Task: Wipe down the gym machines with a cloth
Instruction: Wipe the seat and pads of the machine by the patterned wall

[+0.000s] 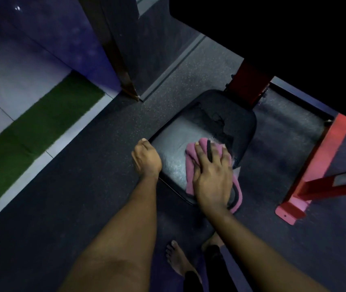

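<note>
From the head view, your right hand (212, 173) lies flat, just right of the frame's centre. Its fingers are straight and spread wide, pressing down on a crumpled pink cloth (190, 159). Nothing is pinched; the palm and fingers simply hold the cloth down.

The cloth sits on the near right part of a black padded seat (180, 133) of the gym machine. One fold of it hangs over the seat's near right edge, below your wrist. The upholstery looks cracked and worn toward the seat's far end, and its middle has a dull sheen.

Your left hand (146, 159) is at the seat's left edge. Its fingers are curled down over that edge and its thumb lies along the top. It grips the pad, though the fingertips are hidden.

A red-painted steel frame (319, 161) runs along the right of the frame, with a flat foot plate resting on the floor at lower right. The dark speckled rubber floor (83, 186) spreads under everything.

A strip of green artificial turf (37, 127) crosses the left side beside pale tiles. Your bare foot (178, 260) shows at bottom centre, between your forearms. A dark upright post (121, 49) stands at upper centre.
</note>
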